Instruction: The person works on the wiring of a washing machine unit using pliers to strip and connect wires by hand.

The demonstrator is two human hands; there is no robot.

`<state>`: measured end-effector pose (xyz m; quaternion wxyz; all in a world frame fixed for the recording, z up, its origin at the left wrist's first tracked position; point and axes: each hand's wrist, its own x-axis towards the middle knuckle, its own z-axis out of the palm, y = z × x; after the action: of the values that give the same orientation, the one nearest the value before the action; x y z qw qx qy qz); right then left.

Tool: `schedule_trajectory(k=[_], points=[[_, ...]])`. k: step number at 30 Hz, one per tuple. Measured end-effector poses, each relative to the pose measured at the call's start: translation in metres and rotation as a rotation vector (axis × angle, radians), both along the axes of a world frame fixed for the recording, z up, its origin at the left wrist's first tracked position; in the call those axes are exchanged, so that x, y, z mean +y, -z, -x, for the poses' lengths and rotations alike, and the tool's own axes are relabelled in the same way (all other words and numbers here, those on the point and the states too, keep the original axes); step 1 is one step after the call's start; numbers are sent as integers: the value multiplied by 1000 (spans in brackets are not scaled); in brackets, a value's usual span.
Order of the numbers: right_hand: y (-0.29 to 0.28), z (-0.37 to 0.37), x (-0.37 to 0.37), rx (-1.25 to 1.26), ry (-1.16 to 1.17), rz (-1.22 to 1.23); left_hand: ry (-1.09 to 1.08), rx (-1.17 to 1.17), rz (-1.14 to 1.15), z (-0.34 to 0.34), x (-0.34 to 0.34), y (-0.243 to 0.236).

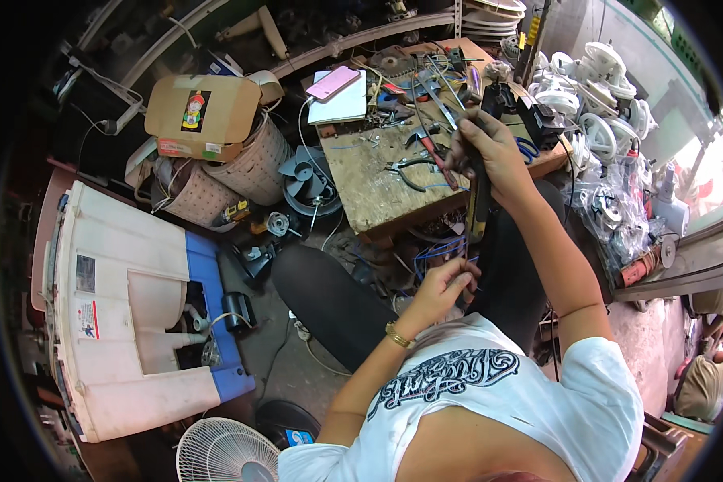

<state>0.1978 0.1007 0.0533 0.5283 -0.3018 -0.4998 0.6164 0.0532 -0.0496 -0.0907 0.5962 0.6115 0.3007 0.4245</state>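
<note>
My right hand (486, 145) is raised at the bench's right front, closed around a long, dark object with yellow on it (478, 209); I cannot make out what it is. My left hand (450, 285) is lower, between my knees, fingers closed at the lower end of something thin, partly hidden by them. Loose blue wires (430, 257) lie behind that hand. On the worn wooden bench (365, 197) are black-handled pliers (410, 177), a red-handled tool (434, 153) and blue-handled scissors (527, 149).
A pink phone (333, 83) lies on paper. Left are baskets under cardboard (241, 181), a metal fan blade (304, 181) and a white-and-blue appliance casing (100, 329). Piled white plastic parts (598, 132) stand right. A fan guard (217, 450) is near my left elbow.
</note>
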Motion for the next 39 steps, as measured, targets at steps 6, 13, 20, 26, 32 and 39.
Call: schedule_trajectory(k=[6, 13, 20, 26, 32, 39], points=[[46, -1, 109, -670, 353, -193, -442, -190, 342, 32, 5, -3], [70, -1, 139, -1250, 557, -949, -509, -140, 369, 54, 20, -11], [66, 0, 35, -1180, -69, -1122, -491, -466, 360, 65, 33, -31], [70, 29, -20, -307, -45, -118, -462, -563, 342, 49, 42, -26], [63, 45, -36, 295, 11, 372, -503, -375, 305, 24, 38, -16], [74, 50, -37, 380, 27, 394, -622, -130, 95, 23, 35, -10]])
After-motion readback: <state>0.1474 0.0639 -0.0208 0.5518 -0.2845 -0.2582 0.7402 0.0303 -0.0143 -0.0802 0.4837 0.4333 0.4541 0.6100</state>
